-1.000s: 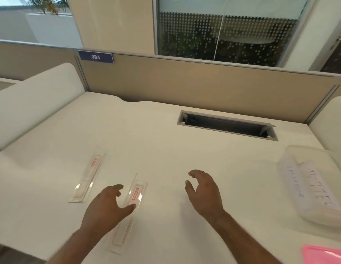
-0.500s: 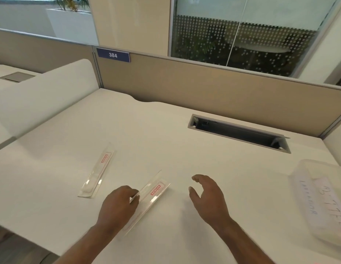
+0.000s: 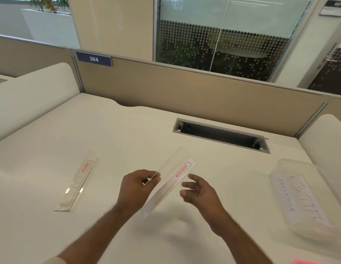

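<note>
Your left hand [image 3: 136, 187] pinches the clear sleeve [image 3: 172, 180] by its long edge and holds it tilted above the worktop [image 3: 127, 134]. Your right hand [image 3: 201, 191] hovers just beside it, fingers spread, holding nothing. A second sleeve [image 3: 78, 181] lies flat to the left.

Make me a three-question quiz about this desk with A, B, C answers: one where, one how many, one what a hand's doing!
1. Where does the other packet lie?
A) on the desk, left of the lifted packet
B) on a chair
C) on the floor

2. How many red-labelled clear packets are there?
A) one
B) two
C) four

3. What is the left hand doing?
A) lying flat
B) pinching the lifted packet
C) making an empty fist

Answers: 1 A, it lies flat there. 2 B, one lying, one held. 3 B, fingers pinch its edge; the right hand is open.
</note>
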Demonstrator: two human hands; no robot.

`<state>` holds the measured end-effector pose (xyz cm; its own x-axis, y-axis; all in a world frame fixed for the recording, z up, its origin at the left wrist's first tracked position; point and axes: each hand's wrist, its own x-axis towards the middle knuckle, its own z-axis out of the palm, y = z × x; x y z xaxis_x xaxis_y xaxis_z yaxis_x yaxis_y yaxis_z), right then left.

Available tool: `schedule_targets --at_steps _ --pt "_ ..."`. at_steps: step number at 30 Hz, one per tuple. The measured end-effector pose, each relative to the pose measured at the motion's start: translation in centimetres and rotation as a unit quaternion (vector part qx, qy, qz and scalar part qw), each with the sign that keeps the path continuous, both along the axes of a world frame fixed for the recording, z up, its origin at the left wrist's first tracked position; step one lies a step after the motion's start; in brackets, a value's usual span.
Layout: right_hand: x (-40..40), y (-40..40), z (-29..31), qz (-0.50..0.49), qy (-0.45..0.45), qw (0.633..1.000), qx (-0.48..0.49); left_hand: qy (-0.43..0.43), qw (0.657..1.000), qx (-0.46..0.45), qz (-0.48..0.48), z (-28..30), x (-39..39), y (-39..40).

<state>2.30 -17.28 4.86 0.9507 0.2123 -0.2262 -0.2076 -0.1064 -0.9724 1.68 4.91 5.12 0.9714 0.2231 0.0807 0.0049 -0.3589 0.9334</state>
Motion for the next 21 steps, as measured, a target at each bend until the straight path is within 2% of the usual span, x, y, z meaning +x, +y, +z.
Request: schedule_targets --at_steps 5,10,14,19,21 --pt "-0.6 -0.2 0.6 0.019 0.01 0.997 0.075 -0.015 0.999 -0.034 -0.039 1.7 1.6 -3.6" --pt "-0.9 -1.3 1.1 -0.021 -0.015 0.994 0.109 -0.017 0.995 -0.055 -0.078 3.0 2.5 -6.1" --pt "-0.8 -2.5 1.5 -0.052 -0.02 0.99 0.129 -0.001 0.989 -0.112 -0.099 3.5 2.7 -7.5" --pt "-1.0 -3.5 1.6 -0.02 -0.019 0.985 0.168 0.011 0.977 -0.184 -0.109 3.5 2.4 -8.9" --pt "-1.2 -3.7 1.8 -0.026 -0.035 0.987 0.155 0.015 0.974 -0.196 -0.115 3.4 2.3 -9.3"
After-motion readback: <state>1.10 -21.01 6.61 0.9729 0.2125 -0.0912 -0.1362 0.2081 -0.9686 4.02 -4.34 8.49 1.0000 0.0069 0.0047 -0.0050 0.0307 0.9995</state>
